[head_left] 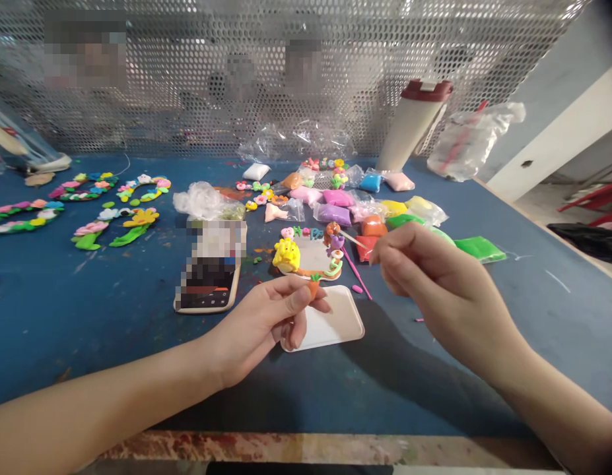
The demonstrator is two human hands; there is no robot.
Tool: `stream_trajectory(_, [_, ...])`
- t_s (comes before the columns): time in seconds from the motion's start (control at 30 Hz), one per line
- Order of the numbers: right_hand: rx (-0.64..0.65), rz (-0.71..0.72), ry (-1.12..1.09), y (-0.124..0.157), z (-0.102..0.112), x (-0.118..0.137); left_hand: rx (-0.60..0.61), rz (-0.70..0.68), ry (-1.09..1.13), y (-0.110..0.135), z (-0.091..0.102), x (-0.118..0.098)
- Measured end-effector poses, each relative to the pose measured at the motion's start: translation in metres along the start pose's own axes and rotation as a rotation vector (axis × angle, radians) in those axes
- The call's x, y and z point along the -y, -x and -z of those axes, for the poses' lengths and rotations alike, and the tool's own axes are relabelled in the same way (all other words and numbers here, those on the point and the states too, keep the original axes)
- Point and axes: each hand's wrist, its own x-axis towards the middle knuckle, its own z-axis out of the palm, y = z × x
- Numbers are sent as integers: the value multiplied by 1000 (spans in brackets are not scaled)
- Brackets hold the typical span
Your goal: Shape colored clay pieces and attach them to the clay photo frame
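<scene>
Between the thumb and fingers of my left hand [278, 307] is a small orange clay carrot [313, 288] with a green top. My right hand [414, 270] pinches a thin pale stick [354, 240], its tip pointing left toward a brown clay piece. Below my left hand lies a white rounded tray [335, 323], partly covered by the fingers. Just behind it stands a frame [315, 254] decorated with clay figures, among them a yellow clay figure [286, 254]. A pink stick [358, 272] rests to the frame's right.
A phone [211, 270] lies left of my left hand. Several bags of coloured clay, such as a green one [478, 249], spread across the back. Flower-decorated clay rings [82, 187] lie at left. A tumbler [414, 125] and a plastic bag [471, 145] stand by the mesh panel [187, 86].
</scene>
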Motion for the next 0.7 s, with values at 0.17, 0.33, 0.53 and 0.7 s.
stream_trajectory(0.17, [130,282,321,8,-4,2,-23,8,13,-1,-2,-1])
stream_trajectory(0.33, [153,357,389,14,-16,-6,0,9,-14,0,-2,-1])
stream_trajectory(0.53, [164,340,382,16,-19,-10,16,23,-59,1,0,0])
stream_trajectory(0.7, [132,316,390,16,-21,-11,14,11,-57,1,-1,1])
